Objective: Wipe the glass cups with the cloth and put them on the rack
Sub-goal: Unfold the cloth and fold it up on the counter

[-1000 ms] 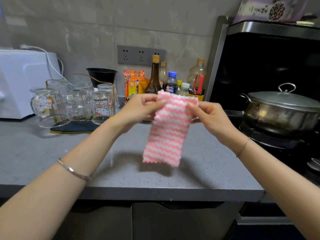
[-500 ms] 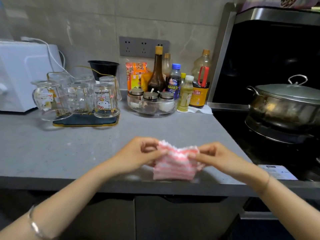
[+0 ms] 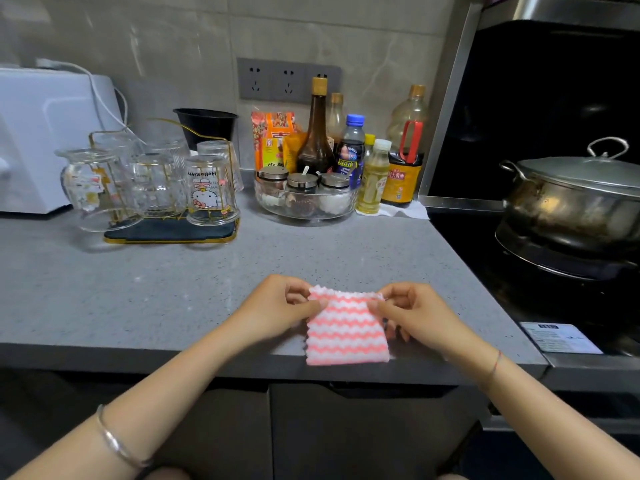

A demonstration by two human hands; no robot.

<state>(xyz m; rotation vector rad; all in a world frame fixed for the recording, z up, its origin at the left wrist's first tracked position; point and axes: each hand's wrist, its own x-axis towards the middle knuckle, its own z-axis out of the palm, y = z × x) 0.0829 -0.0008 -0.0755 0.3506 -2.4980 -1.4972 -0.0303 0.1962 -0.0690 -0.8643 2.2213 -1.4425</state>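
Cloth [image 3: 346, 329] lies at counter [image 3: 156, 299] front edge, top corners pinched: left grip [image 3: 277, 308], right grip [image 3: 412, 315]. Soft, light, limp; bunch it in one palm. Cups [image 3: 207, 188] upturned on rack [image 3: 162, 233], well apart; glass likely slick, fragile, so take by the body.

left hand [image 3: 277, 308] + right hand [image 3: 412, 315] each pinch a top corner of pink-white striped cloth [image 3: 346, 332], lower part flat at front edge of grey counter [image 3: 138, 289] | glass cups [image 3: 152, 185] upside down on gold wire rack [image 3: 166, 233], back left | lidded pot [image 3: 575, 199] on stove, right
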